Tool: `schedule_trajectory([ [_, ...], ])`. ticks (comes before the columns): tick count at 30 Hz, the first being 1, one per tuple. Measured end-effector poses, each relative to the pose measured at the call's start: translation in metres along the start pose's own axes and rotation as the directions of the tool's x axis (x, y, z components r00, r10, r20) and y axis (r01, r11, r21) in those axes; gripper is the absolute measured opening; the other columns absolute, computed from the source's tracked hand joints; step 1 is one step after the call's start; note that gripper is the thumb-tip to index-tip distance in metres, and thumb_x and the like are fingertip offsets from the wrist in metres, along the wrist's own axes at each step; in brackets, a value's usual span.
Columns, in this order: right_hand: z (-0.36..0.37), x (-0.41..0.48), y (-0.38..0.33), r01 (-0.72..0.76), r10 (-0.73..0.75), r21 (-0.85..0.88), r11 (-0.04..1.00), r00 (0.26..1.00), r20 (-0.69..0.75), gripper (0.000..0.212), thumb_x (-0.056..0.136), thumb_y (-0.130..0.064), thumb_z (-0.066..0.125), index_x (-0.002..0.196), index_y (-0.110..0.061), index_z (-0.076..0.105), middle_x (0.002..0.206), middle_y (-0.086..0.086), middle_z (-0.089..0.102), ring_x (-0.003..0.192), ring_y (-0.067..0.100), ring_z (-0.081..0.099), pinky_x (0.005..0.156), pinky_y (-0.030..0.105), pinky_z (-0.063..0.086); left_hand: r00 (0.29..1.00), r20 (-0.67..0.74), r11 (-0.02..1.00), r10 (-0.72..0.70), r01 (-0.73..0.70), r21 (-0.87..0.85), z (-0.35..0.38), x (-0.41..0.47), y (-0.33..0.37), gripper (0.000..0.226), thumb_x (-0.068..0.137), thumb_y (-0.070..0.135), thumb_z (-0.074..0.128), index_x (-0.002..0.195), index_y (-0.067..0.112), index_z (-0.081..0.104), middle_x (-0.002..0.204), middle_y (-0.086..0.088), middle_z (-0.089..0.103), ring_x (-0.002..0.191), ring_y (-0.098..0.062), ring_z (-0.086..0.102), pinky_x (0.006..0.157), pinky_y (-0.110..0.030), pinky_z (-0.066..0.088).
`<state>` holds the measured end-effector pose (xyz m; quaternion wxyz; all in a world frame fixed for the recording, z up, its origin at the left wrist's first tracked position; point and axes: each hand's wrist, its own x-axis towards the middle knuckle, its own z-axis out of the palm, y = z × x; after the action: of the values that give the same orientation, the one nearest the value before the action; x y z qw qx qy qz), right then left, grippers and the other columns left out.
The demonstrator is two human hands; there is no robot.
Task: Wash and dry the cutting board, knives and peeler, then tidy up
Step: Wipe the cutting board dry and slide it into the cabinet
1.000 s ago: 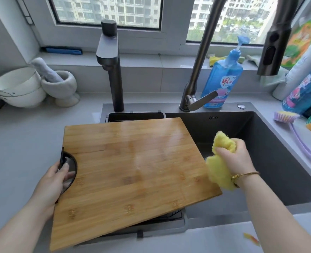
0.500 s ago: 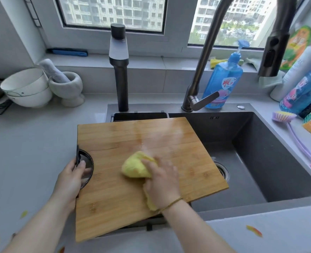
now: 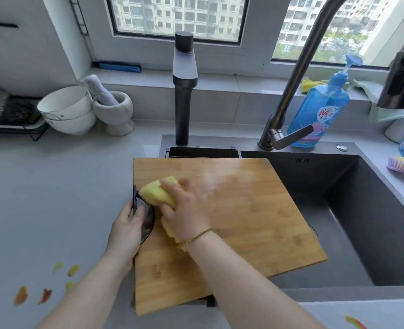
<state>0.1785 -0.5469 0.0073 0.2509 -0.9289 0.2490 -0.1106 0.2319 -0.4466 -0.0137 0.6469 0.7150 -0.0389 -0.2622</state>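
Observation:
A bamboo cutting board (image 3: pixel 243 224) lies flat over the left part of the dark sink (image 3: pixel 374 233), with its right corner out over the basin. My left hand (image 3: pixel 127 231) grips the board's left edge at the round black-rimmed handle hole. My right hand (image 3: pixel 186 207) presses a yellow cloth (image 3: pixel 156 192) onto the board's upper left area, right beside that hole. The cloth's lower end shows under my right wrist. No knives or peeler are in view.
A tall dark tap (image 3: pixel 183 91) and a curved pull-out faucet (image 3: pixel 298 91) stand behind the sink. A blue soap bottle (image 3: pixel 319 110) and a pink brush (image 3: pixel 402 165) sit at the right. White bowls (image 3: pixel 65 110) and a stone mortar (image 3: pixel 115 110) stand at the left. Peel scraps (image 3: pixel 44 295) lie on the counter.
My right hand carried the yellow cloth from over the sink onto the board, then wiped leftward to the handle hole. My left hand kept its grip on the board's edge.

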Motion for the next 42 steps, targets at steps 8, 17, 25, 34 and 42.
schedule_trajectory([
  [8, -0.022, 0.019, 0.084, -0.208, 0.21, -0.106, 0.972, 0.978, 0.0, 0.047, 0.09, -0.017, 0.046, 0.132, -0.037, 0.045, 0.139, 0.003, 0.037, 0.117, 0.027, 0.046, 0.095, 0.033, 0.038, 0.999, -0.014, 0.998, -0.04, 0.04, 0.038, -0.005, 0.009, -0.004, 0.023, 0.099, 0.015, 0.038, 0.115, 0.028, 0.048, 0.085, -0.002, 0.062, 0.073, -0.018, 0.061, 0.057, -0.029, 0.045],
  [17, -0.077, 0.025, 0.15, -0.638, 0.613, -0.029, 0.77, 0.751, -0.244, 0.04, 0.091, -0.017, 0.044, 0.13, -0.026, 0.049, 0.128, 0.013, 0.039, 0.107, 0.034, 0.05, 0.093, 0.04, 0.039, 0.995, -0.018, 0.992, -0.102, 0.103, 0.069, -0.007, 0.019, -0.017, 0.037, 0.099, 0.018, 0.039, 0.135, 0.016, 0.044, 0.088, -0.002, 0.063, 0.077, -0.02, 0.062, 0.06, -0.03, 0.047],
  [25, 0.02, 0.062, -0.008, 0.207, -0.189, -0.132, 0.969, 0.972, 0.139, 0.044, 0.091, -0.017, 0.047, 0.133, -0.031, 0.045, 0.134, 0.005, 0.039, 0.119, 0.025, 0.041, 0.097, 0.036, 0.031, 0.996, -0.055, 0.992, -0.073, 0.078, 0.098, -0.016, 0.02, -0.02, 0.038, 0.099, 0.018, 0.04, 0.136, 0.015, 0.044, 0.099, -0.01, 0.067, 0.083, -0.025, 0.063, 0.064, -0.03, 0.046],
  [34, -0.062, 0.074, 0.166, -0.517, 0.493, -0.118, 0.848, 0.85, -0.183, 0.04, 0.093, -0.018, 0.038, 0.131, -0.027, 0.046, 0.13, 0.014, 0.042, 0.109, 0.034, 0.051, 0.086, 0.04, 0.042, 0.988, -0.124, 0.992, -0.095, 0.104, 0.068, -0.035, 0.017, -0.015, 0.03, 0.098, 0.012, 0.038, 0.123, 0.023, 0.049, 0.077, -0.002, 0.063, 0.058, -0.017, 0.062, 0.049, -0.028, 0.046],
  [42, -0.044, 0.056, 0.096, -0.308, 0.302, 0.035, 0.951, 0.895, -0.328, 0.041, 0.086, -0.013, 0.048, 0.126, -0.02, 0.055, 0.126, 0.015, 0.046, 0.104, 0.036, 0.054, 0.086, 0.04, 0.043, 0.988, -0.125, 0.989, -0.095, 0.108, 0.105, -0.036, 0.019, -0.017, 0.038, 0.099, 0.015, 0.038, 0.136, 0.013, 0.043, 0.08, 0.0, 0.06, 0.068, -0.017, 0.057, 0.055, -0.027, 0.039],
])
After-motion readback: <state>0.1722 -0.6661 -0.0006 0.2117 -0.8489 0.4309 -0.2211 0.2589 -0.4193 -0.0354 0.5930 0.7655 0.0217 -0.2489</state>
